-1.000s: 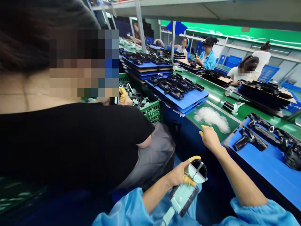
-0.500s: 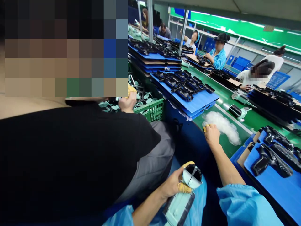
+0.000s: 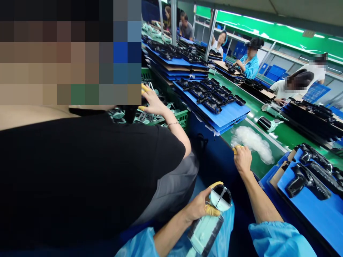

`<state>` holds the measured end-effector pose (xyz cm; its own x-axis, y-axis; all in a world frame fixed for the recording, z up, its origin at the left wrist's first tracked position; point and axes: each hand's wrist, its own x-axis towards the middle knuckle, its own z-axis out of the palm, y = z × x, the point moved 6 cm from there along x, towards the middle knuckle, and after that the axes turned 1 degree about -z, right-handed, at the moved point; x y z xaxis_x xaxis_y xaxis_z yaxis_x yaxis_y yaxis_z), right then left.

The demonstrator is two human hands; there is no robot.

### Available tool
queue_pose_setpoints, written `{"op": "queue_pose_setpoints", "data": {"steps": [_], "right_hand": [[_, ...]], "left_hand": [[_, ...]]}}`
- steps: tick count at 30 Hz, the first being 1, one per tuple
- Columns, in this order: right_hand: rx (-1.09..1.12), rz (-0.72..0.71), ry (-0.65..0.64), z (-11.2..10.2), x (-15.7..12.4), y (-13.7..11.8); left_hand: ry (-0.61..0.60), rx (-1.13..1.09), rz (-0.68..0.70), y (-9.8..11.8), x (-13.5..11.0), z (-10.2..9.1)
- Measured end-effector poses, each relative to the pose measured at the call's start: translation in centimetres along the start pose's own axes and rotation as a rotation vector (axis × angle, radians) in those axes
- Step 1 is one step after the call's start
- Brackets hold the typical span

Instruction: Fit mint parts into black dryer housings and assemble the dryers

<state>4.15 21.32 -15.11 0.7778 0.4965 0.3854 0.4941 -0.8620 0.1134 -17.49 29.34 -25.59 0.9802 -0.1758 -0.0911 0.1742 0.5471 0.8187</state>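
Note:
My left hand (image 3: pixel 199 207), with yellow finger covers, is closed round a mint-green and black plastic housing (image 3: pixel 206 233). The housing's round end, crossed by a thin bar, faces up above my lap, and its lower part drops out of the frame. At the edge of the green bench my right hand (image 3: pixel 242 159) has its fingers curled in a pinch, also with yellow covers. It is beside a loose heap of clear, thin, ring-like pieces (image 3: pixel 253 142). What the pinch holds, if anything, is too small to make out.
Blue sheets (image 3: pixel 316 217) carrying black housings (image 3: pixel 308 182) lie at right. Another stack of blue sheets (image 3: pixel 225 119) bears black parts beyond the heap. A co-worker in a black shirt (image 3: pixel 88 178) sits close on my left, by a green crate (image 3: pixel 182 117). More people work across the bench.
My right hand has shifted slightly down, away from the heap. My left hand keeps its hold on the housing. The co-worker's hand has lifted and opened above the crate.

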Motion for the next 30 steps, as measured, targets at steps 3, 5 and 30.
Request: {"op": "queue_pose_setpoints", "data": {"steps": [3,5,30], "right_hand": [[-0.007,0.031,-0.011,-0.6,0.6,0.8],[-0.015,0.034,-0.012,-1.5,1.4,1.4],[0.824,0.264,0.27,-17.5,-25.6,5.7]], "left_hand": [[0.001,0.002,0.001,0.3,0.1,0.1],[0.011,-0.002,-0.005,0.5,0.2,0.2],[-0.382,0.343,-0.276,-1.4,1.6,13.6]]}}
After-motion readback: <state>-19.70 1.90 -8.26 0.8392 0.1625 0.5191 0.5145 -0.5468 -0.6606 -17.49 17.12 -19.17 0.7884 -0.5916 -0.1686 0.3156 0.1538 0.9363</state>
